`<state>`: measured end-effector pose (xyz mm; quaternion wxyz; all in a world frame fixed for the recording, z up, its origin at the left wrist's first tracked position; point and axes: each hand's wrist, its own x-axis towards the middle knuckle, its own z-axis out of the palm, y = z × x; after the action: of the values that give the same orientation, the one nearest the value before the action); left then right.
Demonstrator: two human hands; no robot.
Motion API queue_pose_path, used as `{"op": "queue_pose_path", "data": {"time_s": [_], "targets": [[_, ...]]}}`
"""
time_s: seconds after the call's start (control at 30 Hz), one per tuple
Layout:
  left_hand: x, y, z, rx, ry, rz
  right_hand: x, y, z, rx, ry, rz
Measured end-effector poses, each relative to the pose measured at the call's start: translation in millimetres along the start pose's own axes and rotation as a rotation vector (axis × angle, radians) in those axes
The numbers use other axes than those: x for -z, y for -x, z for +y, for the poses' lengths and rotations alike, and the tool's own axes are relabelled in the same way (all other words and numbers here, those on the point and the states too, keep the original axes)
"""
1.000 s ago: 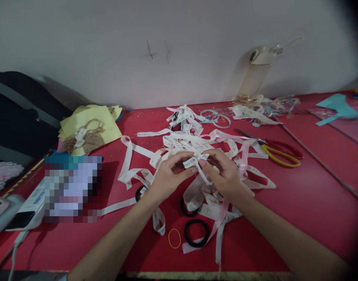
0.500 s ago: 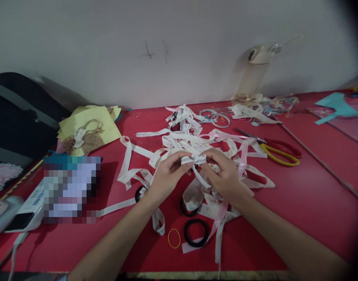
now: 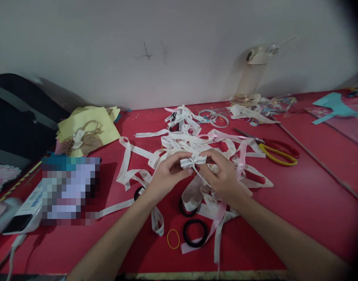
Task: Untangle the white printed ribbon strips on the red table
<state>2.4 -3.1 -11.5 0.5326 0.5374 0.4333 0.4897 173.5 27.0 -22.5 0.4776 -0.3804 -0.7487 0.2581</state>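
Observation:
Between both hands, above the pile of ribbons, is a white printed ribbon bow (image 3: 193, 160) with a narrow tail hanging from its middle. My left hand (image 3: 168, 171) is closed on the bow's left loop with thumb and fingers. On the other side, my right hand (image 3: 222, 171) pinches the right loop. Loose white printed ribbons (image 3: 193, 195) and a pink ribbon (image 3: 242, 158) lie tangled beneath and around the hands. Nearer the front edge rest a black hair tie (image 3: 195, 233) and a yellow rubber band (image 3: 173, 239).
Scissors (image 3: 280, 152) with red and yellow handles lie to the right. Behind stands a clear bottle (image 3: 252, 74) against the wall. Bracelets (image 3: 219, 120) sit at the back. At left are yellow papers (image 3: 102, 132) with twine, a blurred-out object (image 3: 72, 189) and a dark bag (image 3: 17, 117).
The bow's loops look flatter and wider between my fingers, and my left thumb has shifted lower, off the loop's front. Both hands stay in nearly the same place.

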Motion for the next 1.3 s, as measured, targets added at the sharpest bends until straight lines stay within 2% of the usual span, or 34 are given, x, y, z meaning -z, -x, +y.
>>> {"op": "queue_pose_path", "data": {"time_s": [0.13, 0.4, 0.7, 1.0, 1.3], "targets": [[-0.8, 0.6, 2.0, 0.041, 0.035, -0.022, 0.0, -1.2, 1.2, 0.001, -0.006, 0.020], [2.4, -4.0, -0.4, 0.112, 0.038, 0.059, 0.1, -0.9, -1.6, -0.033, 0.008, -0.028], [1.1, -3.9, 0.2, 0.044, -0.056, 0.080, -0.3, 0.1, -2.2, -0.075, 0.027, -0.046], [-2.3, -3.0, -3.9, 0.006, -0.009, 0.084, -0.6, 1.1, -4.1, -0.095, 0.028, -0.014], [2.1, -3.6, -2.3, -0.009, -0.012, 0.129, -0.3, 0.6, -0.2, -0.017, -0.081, -0.025]]}}
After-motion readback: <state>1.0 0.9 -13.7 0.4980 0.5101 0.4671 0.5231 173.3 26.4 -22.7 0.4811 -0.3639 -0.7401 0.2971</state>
